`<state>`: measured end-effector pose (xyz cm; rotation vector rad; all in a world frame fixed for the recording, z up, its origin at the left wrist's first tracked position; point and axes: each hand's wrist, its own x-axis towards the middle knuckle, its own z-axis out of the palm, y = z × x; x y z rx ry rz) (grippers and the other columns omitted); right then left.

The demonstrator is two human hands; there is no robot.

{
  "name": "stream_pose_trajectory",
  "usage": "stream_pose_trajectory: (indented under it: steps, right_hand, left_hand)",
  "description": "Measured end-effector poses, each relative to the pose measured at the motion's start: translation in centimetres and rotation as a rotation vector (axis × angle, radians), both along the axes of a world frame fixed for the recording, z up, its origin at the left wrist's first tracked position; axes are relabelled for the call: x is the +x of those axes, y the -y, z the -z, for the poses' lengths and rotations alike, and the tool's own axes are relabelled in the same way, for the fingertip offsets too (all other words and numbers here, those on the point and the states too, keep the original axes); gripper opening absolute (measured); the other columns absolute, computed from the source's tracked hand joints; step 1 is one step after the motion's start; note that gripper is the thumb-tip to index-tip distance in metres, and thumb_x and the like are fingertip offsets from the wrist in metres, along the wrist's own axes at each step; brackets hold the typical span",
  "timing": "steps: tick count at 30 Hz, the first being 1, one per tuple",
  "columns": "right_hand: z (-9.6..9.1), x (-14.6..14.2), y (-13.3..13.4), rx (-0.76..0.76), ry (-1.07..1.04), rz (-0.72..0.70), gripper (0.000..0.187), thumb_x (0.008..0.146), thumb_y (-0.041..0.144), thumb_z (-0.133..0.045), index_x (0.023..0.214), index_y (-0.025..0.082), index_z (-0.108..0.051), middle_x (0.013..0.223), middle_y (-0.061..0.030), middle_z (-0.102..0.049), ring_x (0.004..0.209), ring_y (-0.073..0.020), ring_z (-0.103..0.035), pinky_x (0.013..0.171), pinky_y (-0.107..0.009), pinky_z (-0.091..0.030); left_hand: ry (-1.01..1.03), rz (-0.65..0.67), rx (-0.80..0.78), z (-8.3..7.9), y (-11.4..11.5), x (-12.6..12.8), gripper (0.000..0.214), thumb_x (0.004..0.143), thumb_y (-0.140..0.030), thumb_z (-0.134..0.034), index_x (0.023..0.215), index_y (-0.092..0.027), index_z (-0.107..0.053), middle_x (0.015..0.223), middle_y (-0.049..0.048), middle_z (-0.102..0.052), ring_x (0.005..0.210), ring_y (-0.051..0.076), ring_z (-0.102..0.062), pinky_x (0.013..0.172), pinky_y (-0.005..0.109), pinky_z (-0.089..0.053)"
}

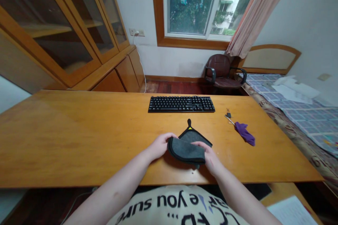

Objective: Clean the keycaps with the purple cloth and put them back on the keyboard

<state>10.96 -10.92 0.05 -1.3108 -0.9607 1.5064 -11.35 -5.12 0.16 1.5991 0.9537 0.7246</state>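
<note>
A grey cloth with black edging (pixel 186 148) is folded over near the front edge of the table. One of its corners lies pointing away from me and ends in a black hanging loop (pixel 189 123) with a small yellow patch below it. My left hand (pixel 159 146) grips the rounded left end of the fold, fingers closed on it. At the opposite end, my right hand (pixel 210 157) pinches the cloth, with some fingers resting over its top. The undersides of the cloth and parts of both thumbs are hidden.
Beyond the cloth lies a black keyboard (pixel 181 104). To the right are a purple fabric item (pixel 245 134) and a small dark object (pixel 228 115) beside a thin light-coloured piece. The wooden table (pixel 79 130) ends close to my body. A brown chair (pixel 221 70) stands behind it.
</note>
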Motion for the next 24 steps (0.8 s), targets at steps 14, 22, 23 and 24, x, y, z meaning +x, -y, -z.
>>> stream_pose_trajectory:
  steps: [14,22,23,24]
  right_hand:
    - [1.5,5.4,-0.5,0.018,0.601,-0.014,0.031,0.074,0.043,-0.054,0.084,0.015,-0.066,0.071,-0.0054,-0.068,0.068,-0.0210,-0.062,0.063,-0.029,-0.045]
    - [1.0,6.2,-1.3,0.051,0.763,0.114,0.041,0.079,0.054,-0.046,0.065,0.017,-0.058,0.060,-0.0024,-0.061,0.061,-0.0179,-0.056,0.057,-0.026,-0.039]
    - [1.3,6.4,-1.3,0.041,0.800,0.105,0.042,0.080,0.054,-0.044,0.063,0.018,-0.057,0.058,-0.0021,-0.060,0.061,-0.0180,-0.055,0.057,-0.026,-0.038]
    - [1.5,6.5,-1.4,0.026,0.833,0.089,0.042,0.081,0.053,-0.042,0.062,0.018,-0.056,0.057,-0.0018,-0.058,0.060,-0.0179,-0.055,0.056,-0.026,-0.038]
  left_hand:
    - [-0.420,-0.137,0.120,1.7,-2.0,6.1,0.036,0.078,-0.030,-0.059,0.111,-0.015,-0.060,0.105,0.0155,-0.067,0.099,0.031,-0.062,0.086,0.041,-0.046]
    - [-0.481,-0.086,0.177,1.4,-1.9,5.7,0.038,0.087,-0.022,-0.042,0.123,-0.019,-0.055,0.121,0.0097,-0.063,0.110,0.024,-0.059,0.095,0.035,-0.044]
    - [-0.490,-0.088,0.187,1.5,-1.9,5.7,0.040,0.087,-0.021,-0.044,0.126,-0.019,-0.053,0.123,0.0094,-0.062,0.111,0.024,-0.058,0.096,0.035,-0.044]
    - [-0.501,-0.094,0.196,1.6,-1.8,5.7,0.042,0.086,-0.021,-0.044,0.128,-0.019,-0.052,0.124,0.0101,-0.061,0.111,0.024,-0.058,0.096,0.034,-0.044]
